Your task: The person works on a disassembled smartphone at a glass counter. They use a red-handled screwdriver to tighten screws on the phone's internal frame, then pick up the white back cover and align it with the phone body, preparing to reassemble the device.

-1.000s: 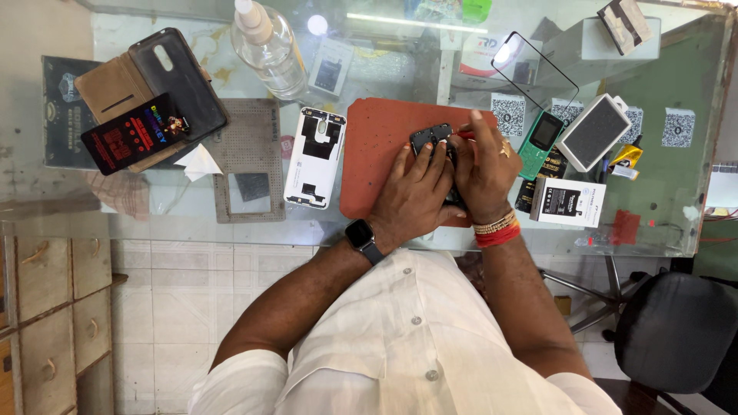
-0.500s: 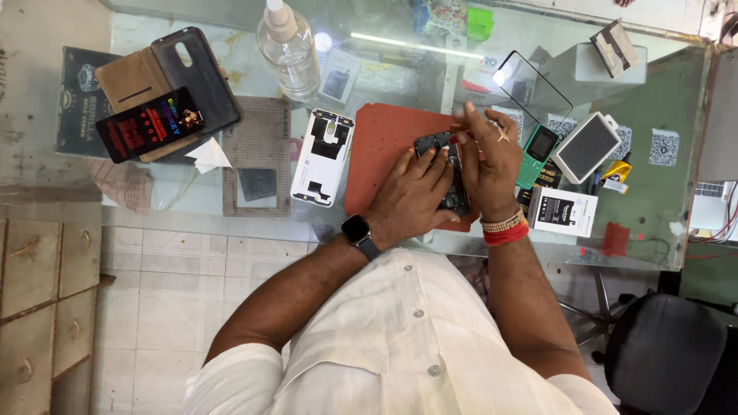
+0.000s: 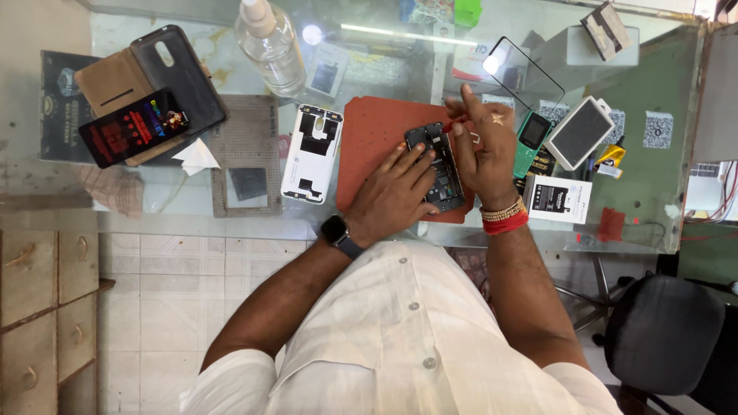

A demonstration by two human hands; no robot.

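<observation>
Opened black smartphone [image 3: 440, 165], back removed, dark internal boards exposed, lies on the red rubber mat [image 3: 377, 138]. Left hand [image 3: 392, 196] rests flat across its lower end, fingers spread. Right hand [image 3: 484, 150] pinches a thin red-handled tool [image 3: 455, 123] above its top edge.

An opened dark phone [image 3: 440, 167] is laid flat on a red-brown work mat [image 3: 375, 150] on the glass table, its back cover removed so that the inner boards and frame are exposed. It is set lengthwise, slightly tilted, at the mat's right side. A thin red-handled tool [image 3: 456, 121] is held slanted just above its upper end.
</observation>
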